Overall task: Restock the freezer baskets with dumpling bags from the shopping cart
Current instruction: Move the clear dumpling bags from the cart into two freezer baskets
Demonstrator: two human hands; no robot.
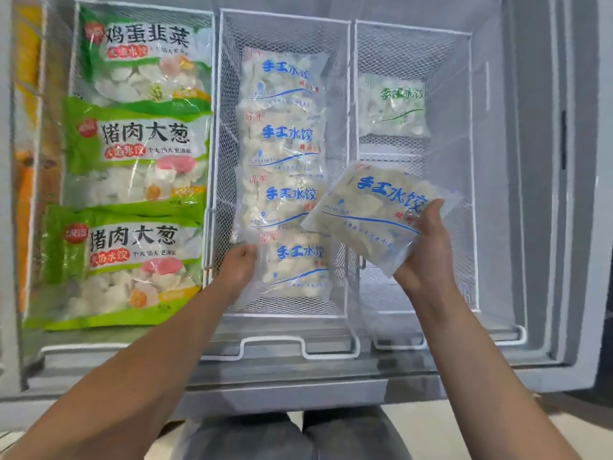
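A clear blue-lettered dumpling bag [381, 210] is gripped by the right hand [426, 250] above the wire baskets, while the nearest bag [298, 263] in the middle basket [285, 314] is pinched by the left hand [240, 263].

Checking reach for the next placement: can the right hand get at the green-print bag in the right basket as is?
Probably not yet. The right hand grips a blue-print bag, so it isn't free. The path itself looks open: the green-print bag lies uncovered at the right basket's far end.
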